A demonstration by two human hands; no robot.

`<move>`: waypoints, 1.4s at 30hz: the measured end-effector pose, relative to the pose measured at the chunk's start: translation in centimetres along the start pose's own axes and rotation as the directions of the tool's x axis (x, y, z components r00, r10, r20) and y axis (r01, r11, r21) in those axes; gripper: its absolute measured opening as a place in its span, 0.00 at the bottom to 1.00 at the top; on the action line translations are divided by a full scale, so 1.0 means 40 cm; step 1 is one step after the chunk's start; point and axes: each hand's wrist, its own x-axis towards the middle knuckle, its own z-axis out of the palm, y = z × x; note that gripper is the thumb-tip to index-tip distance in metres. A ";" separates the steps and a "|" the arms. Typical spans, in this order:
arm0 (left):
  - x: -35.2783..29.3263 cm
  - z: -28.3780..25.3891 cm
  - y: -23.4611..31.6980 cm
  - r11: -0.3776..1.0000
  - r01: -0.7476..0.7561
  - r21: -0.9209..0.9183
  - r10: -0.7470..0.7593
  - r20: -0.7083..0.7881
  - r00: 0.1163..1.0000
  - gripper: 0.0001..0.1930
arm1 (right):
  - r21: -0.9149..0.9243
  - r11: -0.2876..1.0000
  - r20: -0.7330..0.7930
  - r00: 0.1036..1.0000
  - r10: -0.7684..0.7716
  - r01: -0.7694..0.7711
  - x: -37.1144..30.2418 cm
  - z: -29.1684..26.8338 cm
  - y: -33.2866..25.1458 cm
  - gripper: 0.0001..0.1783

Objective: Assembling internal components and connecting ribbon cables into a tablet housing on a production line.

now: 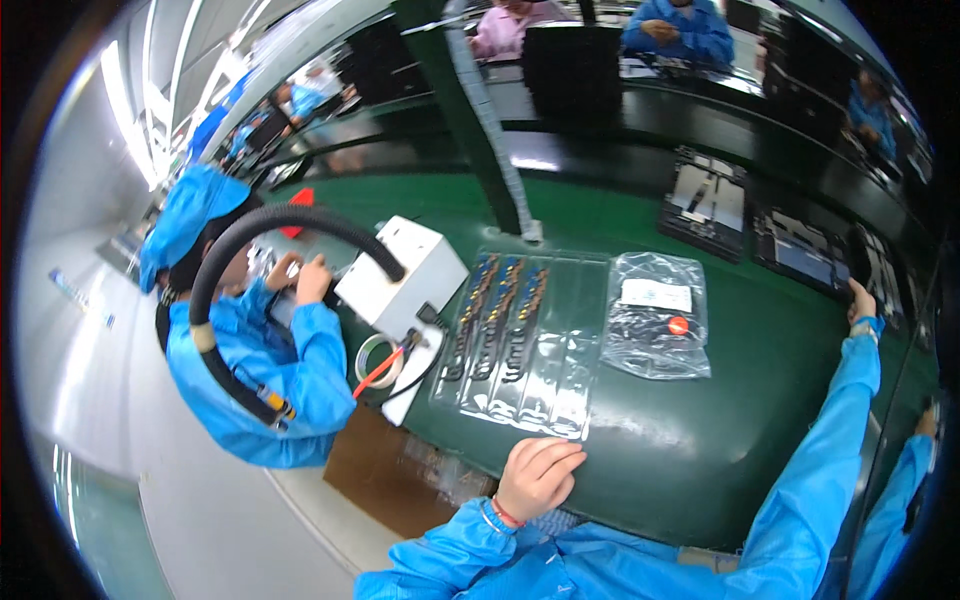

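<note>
1. Resting at the near right corner of a flat black-and-silver rectangular device panel (800, 248), the right hand (863, 302) is at the far right of the glossy green table (760, 400); I cannot tell whether its fingers are clamped on the panel.
2. The left hand (538, 478), fingers curled together, is just beside the near edge of a clear plastic compartmented tray (572, 330).
3. Three rows of small dark strips (493, 320) lie in the tray's left part.
4. Right of it lies a clear plastic bag (655, 350).
</note>
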 end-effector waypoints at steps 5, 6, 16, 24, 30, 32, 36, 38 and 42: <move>-0.016 -0.021 -0.009 1.000 -0.022 -0.017 0.022 -0.026 0.999 0.15 | -0.006 1.000 0.093 0.996 -0.004 0.005 -0.010 0.087 -0.008 0.17; -0.021 -0.019 -0.013 0.999 -0.036 -0.014 0.036 0.003 0.999 0.14 | -0.046 0.988 0.000 0.989 -0.147 0.147 -0.012 0.094 -0.023 0.15; 0.003 0.003 0.008 0.978 -0.159 -0.136 0.169 0.066 0.983 0.13 | -0.075 0.866 0.791 0.558 -0.251 0.495 -0.820 0.165 -0.274 0.09; 0.191 0.194 0.059 0.151 0.615 -0.774 -0.174 0.592 0.787 0.32 | 0.229 0.833 0.869 0.280 -0.408 0.503 -1.114 0.307 -0.132 0.18; 0.270 0.329 0.084 -0.066 0.616 -0.785 -0.250 0.610 0.752 0.25 | 0.232 0.818 0.620 0.568 -0.541 0.526 -1.084 0.345 0.056 0.09; 0.238 0.361 0.043 -0.114 0.567 -0.816 -0.172 0.578 0.798 0.23 | 0.239 0.730 0.550 0.530 -0.646 0.641 -1.118 0.362 0.067 0.10; 0.228 0.320 0.044 -0.063 0.533 -0.844 -0.178 0.535 0.826 0.21 | 0.137 0.689 0.603 0.492 -0.628 0.712 -1.172 0.335 0.027 0.13; 0.235 0.305 0.062 -0.150 0.575 -0.804 -0.178 0.594 0.784 0.22 | 0.155 0.682 0.628 0.461 -0.627 0.715 -1.163 0.325 0.037 0.13; 0.229 0.316 0.049 -0.126 0.577 -0.807 -0.147 0.591 0.793 0.23 | 0.103 0.693 0.695 0.446 -0.563 0.714 -1.164 0.309 0.030 0.13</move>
